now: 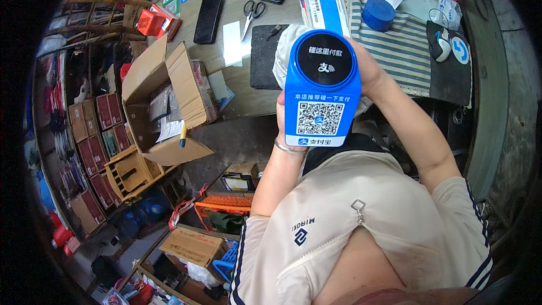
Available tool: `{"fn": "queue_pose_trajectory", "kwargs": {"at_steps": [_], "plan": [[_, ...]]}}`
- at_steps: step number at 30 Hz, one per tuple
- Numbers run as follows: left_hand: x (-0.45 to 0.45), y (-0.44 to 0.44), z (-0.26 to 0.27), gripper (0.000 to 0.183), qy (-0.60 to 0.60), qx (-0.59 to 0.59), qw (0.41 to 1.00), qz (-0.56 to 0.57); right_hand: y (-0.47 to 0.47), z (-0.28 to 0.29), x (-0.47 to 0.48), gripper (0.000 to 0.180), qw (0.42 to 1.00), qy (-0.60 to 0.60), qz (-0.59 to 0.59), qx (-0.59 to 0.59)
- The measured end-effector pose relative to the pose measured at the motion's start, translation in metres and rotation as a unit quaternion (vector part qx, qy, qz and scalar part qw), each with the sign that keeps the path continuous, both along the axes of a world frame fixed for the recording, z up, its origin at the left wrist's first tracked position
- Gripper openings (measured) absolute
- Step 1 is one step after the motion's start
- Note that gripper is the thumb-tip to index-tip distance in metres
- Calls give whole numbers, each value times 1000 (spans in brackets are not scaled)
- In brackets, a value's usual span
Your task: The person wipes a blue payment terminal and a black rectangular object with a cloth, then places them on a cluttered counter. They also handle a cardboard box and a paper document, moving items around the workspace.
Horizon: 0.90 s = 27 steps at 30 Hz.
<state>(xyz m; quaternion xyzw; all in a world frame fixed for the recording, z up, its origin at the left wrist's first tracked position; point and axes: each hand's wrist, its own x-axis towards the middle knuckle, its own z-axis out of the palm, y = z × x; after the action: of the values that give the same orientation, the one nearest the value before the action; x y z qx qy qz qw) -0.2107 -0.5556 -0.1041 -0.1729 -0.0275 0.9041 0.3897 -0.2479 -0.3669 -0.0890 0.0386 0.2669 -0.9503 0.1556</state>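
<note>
A blue payment stand (292, 106) with a round black screen and a printed code fills the centre. My left hand (281, 114), below a metal bracelet on the wrist, grips its lower left side. Against its upper right side is my right hand (367, 65), its fingers hidden behind the stand, so their hold cannot be seen. Pale cloth (283, 57) shows behind the stand on the left, and a bit shows at the lower right. A black mat (262, 63) lies on the table just left of the cloth.
On the table (237, 97) are scissors (250, 16), a black phone (208, 20), papers, a blue round container (378, 14) and a striped cloth (394, 51). A computer mouse (442, 48) lies far right. An open cardboard box (192, 89) stands left, near shelves and a small wooden chair (131, 173).
</note>
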Motion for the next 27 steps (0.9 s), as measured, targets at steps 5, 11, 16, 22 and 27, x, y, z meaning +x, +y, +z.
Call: {"fn": "queue_pose_trajectory", "kwargs": {"at_steps": [5,11,16,22,27], "plan": [[2,-13,-3,59,35,-102,993,-41,27,36,-20,45,985,80,9,-153],[7,-33,-22,80,37,-87,989,-110,-10,25,11,27,822,274,-1,499],[5,-32,-42,75,-30,-5,996,-89,-19,5,4,21,857,110,-30,503],[12,-66,-27,41,135,-187,970,81,-28,12,-3,22,849,62,-129,509],[14,-69,3,72,272,-637,720,41,-52,18,-2,18,806,109,-111,572]]}}
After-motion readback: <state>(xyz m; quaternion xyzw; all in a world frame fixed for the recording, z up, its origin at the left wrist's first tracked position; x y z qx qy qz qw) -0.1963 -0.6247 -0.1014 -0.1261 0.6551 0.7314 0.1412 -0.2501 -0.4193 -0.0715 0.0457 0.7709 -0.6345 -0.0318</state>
